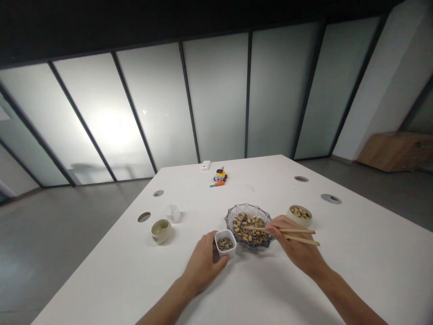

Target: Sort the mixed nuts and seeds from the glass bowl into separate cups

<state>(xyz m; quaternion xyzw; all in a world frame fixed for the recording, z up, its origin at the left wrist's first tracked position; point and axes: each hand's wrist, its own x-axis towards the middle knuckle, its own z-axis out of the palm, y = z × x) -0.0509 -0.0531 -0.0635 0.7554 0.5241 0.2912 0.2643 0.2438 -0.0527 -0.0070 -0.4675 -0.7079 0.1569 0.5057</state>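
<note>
My left hand (207, 262) is closed around a small white square cup (233, 253) with sunflower seeds (224, 244) in it. The cup is beside a clear glass bowl (237, 210) that holds a mix of pistachios and seeds (248, 222). My right hand (294, 243) grips a pair of wooden chopsticks (299, 231), whose tips reach into the mix. Whether the tips pinch anything is too small to tell. Just beyond that hand, a round ceramic cup (307, 222) contains pistachios (299, 212).
On the left of the white table (128, 280) are another ceramic cup (161, 234) and a white cup (172, 214). Farther back are a yellow toy vehicle (220, 174), a toy carrot (219, 184) and a white box (205, 165). Round cable holes pierce the tabletop on both sides.
</note>
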